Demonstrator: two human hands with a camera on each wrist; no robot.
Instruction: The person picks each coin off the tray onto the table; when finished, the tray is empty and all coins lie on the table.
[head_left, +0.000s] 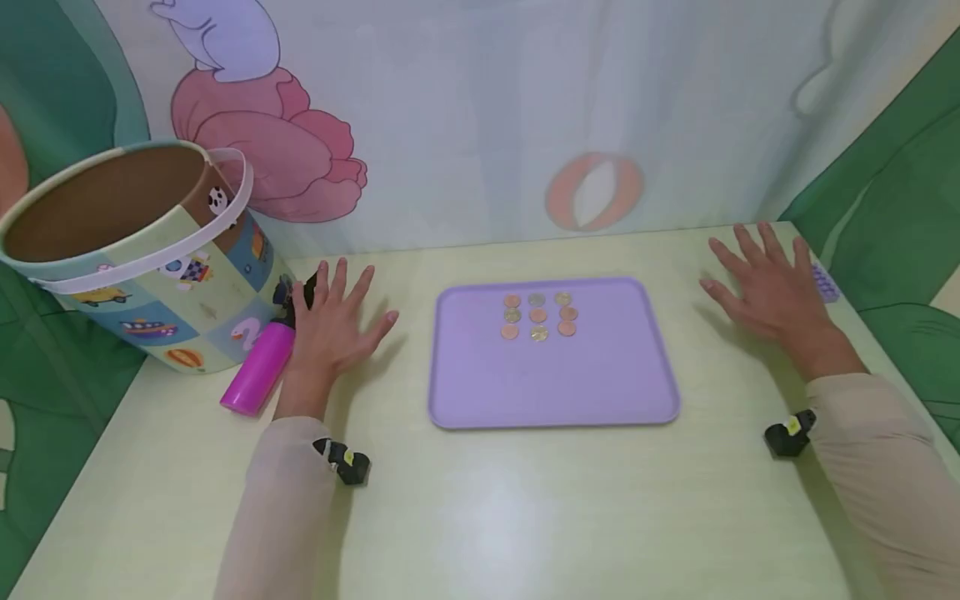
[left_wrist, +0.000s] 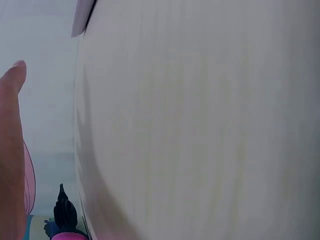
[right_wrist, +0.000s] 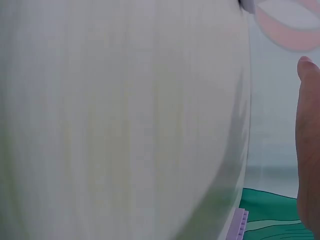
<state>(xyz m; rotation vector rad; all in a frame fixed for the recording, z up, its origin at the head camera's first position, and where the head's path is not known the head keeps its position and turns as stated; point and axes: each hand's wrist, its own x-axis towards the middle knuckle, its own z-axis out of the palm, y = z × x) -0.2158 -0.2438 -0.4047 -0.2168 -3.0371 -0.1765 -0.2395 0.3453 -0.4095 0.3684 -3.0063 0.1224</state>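
Observation:
A lilac tray (head_left: 555, 383) lies on the pale table, with several copper, gold and silver coins (head_left: 537, 315) in neat rows near its far side. Left of the tray, my left hand (head_left: 330, 325) is spread with straight fingers and holds nothing. It overlaps a magenta bottle (head_left: 258, 371) with a black top (left_wrist: 65, 212) in the head view. My right hand (head_left: 776, 292) is likewise spread, right of the tray, fingers pointing to the back edge. Partly hidden behind it is a small purple studded object (head_left: 825, 283), whose edge also shows in the right wrist view.
A large bucket (head_left: 202, 308) with cartoon pictures and a white handle stands at the back left, beside the bottle. A printed curtain (head_left: 465, 125) hangs along the table's back edge. Green patterned cloth (head_left: 900, 208) borders the right side.

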